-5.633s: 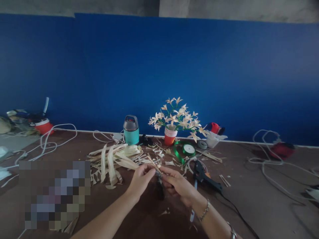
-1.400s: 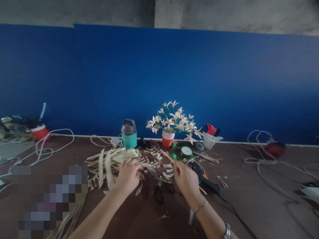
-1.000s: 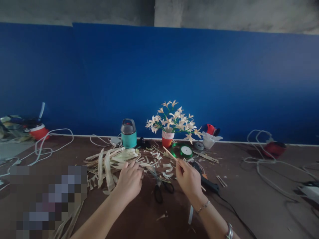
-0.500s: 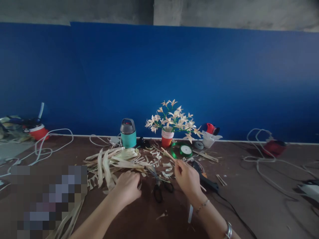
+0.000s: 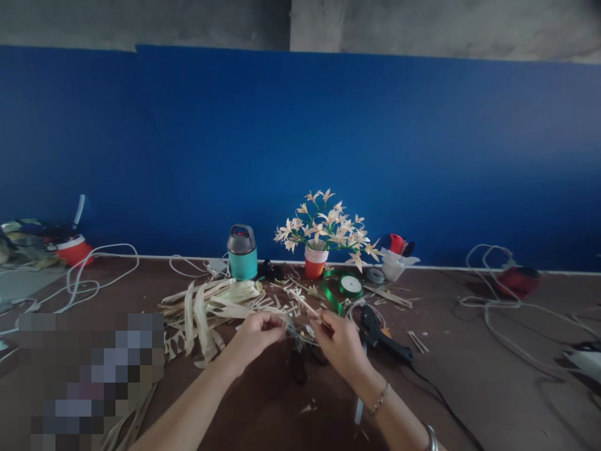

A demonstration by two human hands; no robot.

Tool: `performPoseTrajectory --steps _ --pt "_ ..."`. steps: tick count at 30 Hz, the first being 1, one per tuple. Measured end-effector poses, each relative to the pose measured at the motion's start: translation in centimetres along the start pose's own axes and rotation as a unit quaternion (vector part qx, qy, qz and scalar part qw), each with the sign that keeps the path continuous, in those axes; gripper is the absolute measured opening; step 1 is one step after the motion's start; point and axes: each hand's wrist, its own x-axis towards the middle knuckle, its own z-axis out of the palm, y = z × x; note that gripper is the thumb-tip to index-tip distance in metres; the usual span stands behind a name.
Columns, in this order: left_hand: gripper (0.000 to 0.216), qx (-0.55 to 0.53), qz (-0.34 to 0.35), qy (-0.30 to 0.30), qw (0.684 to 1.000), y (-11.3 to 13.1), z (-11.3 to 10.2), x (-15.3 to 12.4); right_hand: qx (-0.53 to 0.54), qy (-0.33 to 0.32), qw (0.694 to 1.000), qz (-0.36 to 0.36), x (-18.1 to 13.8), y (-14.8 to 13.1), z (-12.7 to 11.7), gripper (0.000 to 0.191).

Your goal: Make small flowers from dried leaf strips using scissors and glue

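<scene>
The right hand grips a thin stick, slanting far-left above the counter; whether the left hand's curled grip holds anything, I cannot tell; a loosened pinch could drop the stick near the scissors.

A single camera, worn on the person's head, looks forward and down over the brown table toward the blue panel, which it faces almost square on. The left hand and right hand are near the lens, below the middle of the frame, with both forearms rising from the bottom edge. The flowers stand farther off, near the center line. The view is wide, taking in grey concrete along the top; panel and table edges slope slightly down rightward. Pixelation masks the lower left.
</scene>
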Motion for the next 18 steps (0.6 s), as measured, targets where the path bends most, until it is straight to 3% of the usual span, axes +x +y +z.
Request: performPoseTrajectory --steps 5,11,13,15,18 --pt "0.012 -0.172 -0.028 -0.049 0.984 -0.3 1.4 -0.2 0.167 -0.083 0.981 0.055 -0.6 -1.9 0.5 0.018" --pt "0.012 -0.176 -0.028 -0.072 0.981 -0.2 1.6 -0.2 0.240 -0.102 0.962 0.081 -0.5 -2.5 -0.1 0.013" --pt "0.009 -0.120 -0.010 -0.047 0.992 -0.6 1.2 0.1 0.265 -0.102 0.953 0.103 -0.3 -2.3 -0.3 0.016" --pt "0.014 0.006 0.012 0.000 1.000 -1.1 0.7 0.4 0.297 -0.099 0.941 0.129 -0.1 -2.0 -0.3 0.020" --pt "0.019 0.266 0.074 0.095 0.956 -1.6 0.0 0.3 0.344 -0.087 0.922 0.153 0.1 -1.6 -0.2 0.026"
